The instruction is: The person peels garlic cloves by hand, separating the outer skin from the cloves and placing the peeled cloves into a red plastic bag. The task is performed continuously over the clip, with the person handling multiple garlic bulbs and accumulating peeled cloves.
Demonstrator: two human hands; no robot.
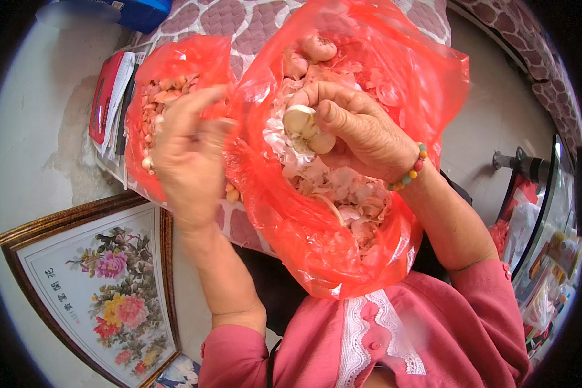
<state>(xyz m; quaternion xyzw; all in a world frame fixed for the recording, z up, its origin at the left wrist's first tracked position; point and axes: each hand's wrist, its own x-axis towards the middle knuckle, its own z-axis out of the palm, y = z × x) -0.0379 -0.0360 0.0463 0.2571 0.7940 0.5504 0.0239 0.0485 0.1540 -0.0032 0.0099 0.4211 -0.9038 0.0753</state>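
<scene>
My right hand [359, 128] grips a partly peeled garlic bulb [303, 127] between thumb and fingers, its bare cloves facing left. Beneath it, a large red plastic bag [291, 233] gapes wide, full of papery garlic skins [363, 194]. Whole garlic bulbs [318, 47] lie at the far side of that bag. My left hand [191, 155], blurred by motion, is over the right side of a smaller red plastic bag [189, 51]. Loose garlic cloves [150, 106] fill this smaller bag. Blur hides whether anything is between the left fingers.
Both bags rest on a quilted cover [237, 19] with a mauve and white pattern. Books and papers [111, 102] stand by the wall at left. A framed flower picture [97, 291] leans below them. At right is a glass-edged shelf [543, 271] holding packets.
</scene>
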